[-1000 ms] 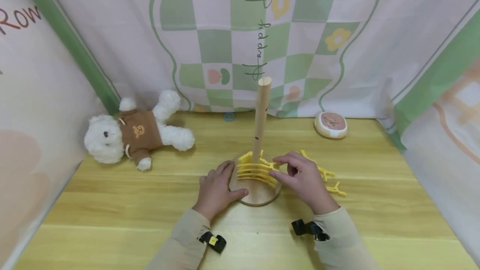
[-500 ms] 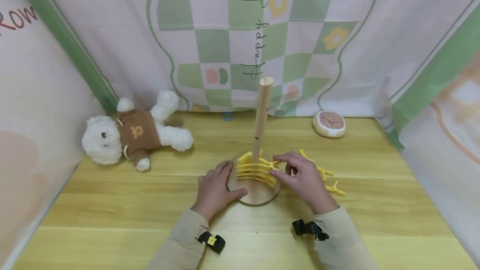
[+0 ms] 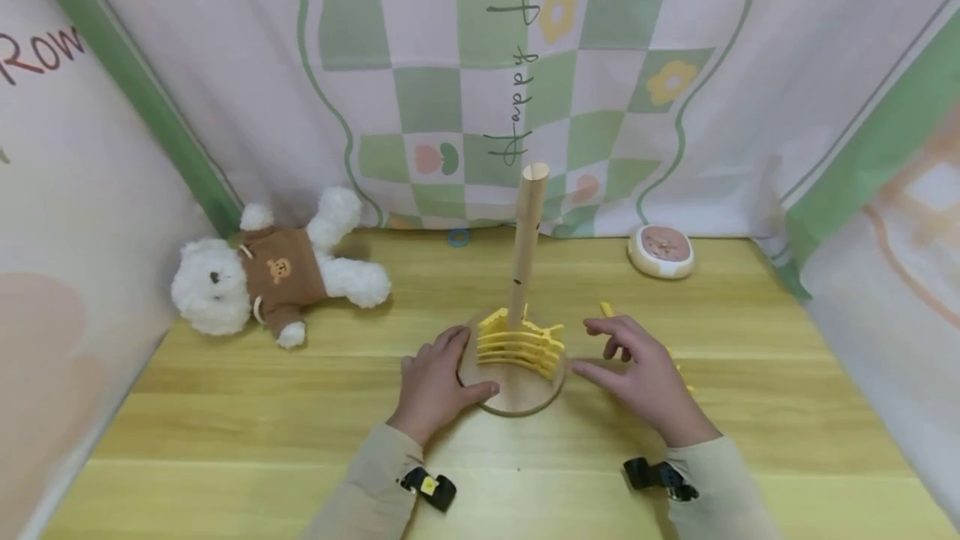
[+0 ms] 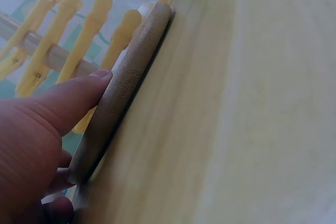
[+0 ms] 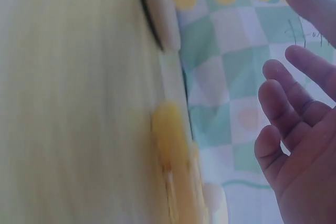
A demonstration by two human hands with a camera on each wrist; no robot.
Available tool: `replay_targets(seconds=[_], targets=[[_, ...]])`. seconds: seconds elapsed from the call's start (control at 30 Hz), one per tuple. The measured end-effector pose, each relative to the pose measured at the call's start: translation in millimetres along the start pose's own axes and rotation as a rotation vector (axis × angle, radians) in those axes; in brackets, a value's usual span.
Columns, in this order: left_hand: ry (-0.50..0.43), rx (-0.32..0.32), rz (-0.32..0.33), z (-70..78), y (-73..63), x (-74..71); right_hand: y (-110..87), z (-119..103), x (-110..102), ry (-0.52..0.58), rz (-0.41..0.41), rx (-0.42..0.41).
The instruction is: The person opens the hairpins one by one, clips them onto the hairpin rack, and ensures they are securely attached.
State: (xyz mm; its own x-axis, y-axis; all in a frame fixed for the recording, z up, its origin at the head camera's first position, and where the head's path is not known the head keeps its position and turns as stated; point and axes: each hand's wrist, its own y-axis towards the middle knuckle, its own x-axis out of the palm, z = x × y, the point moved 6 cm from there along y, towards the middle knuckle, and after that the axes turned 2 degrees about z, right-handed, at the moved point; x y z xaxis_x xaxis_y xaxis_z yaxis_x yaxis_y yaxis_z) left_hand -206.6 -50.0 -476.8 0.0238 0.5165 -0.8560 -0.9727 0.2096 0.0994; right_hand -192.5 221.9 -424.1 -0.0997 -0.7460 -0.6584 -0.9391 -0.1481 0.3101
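A round wooden base (image 3: 517,398) carries an upright wooden pole (image 3: 528,232). Several curved yellow plastic pieces (image 3: 517,348) are stacked around the foot of the pole; in the left wrist view, yellow pieces (image 4: 94,35) show rounded, knobbed ends. My left hand (image 3: 429,386) holds the base at its left rim, thumb on top and fingers around the edge. To the right of the stack, my right hand (image 3: 648,382) is empty, apart from the pieces, with loosely bent fingers. It partly hides loose yellow pieces (image 3: 606,307) on the table. A blurred yellow piece (image 5: 173,145) shows in the right wrist view.
A white plush bear (image 3: 285,269) in a brown shirt lies at the back left of the wooden table (image 3: 262,440). At the back stand a small blue ring (image 3: 458,237) and a rounded white device (image 3: 662,252) with a pink top. A checkered curtain (image 3: 495,90) hangs behind.
My right hand has let go of the top yellow piece and moved right, over the loose pieces. The piece stays on the stack. My left hand still holds the base.
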Motion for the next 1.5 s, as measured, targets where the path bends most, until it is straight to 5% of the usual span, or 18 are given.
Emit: replay_targets(seconds=[0.33,0.63,1.0,1.23,1.5], targets=[[0.0,-0.001,-0.02,1.2,-0.3,0.0,-11.5,29,-31,-0.185,0.056,0.032],[0.008,0.005,-0.01,1.0,0.7,1.5,-12.8,53,-47,-0.305,0.018,0.017],[-0.002,0.004,-0.014,3.2,-0.3,-0.4,-30.1,70,-58,-0.297,-0.061,0.077],[0.002,0.007,-0.012,2.1,0.1,-1.3,-43.1,81,-62,-0.279,-0.206,0.15],[0.003,0.007,-0.006,0.2,-0.8,-0.6,-46.2,83,-67,-0.286,-0.203,0.188]])
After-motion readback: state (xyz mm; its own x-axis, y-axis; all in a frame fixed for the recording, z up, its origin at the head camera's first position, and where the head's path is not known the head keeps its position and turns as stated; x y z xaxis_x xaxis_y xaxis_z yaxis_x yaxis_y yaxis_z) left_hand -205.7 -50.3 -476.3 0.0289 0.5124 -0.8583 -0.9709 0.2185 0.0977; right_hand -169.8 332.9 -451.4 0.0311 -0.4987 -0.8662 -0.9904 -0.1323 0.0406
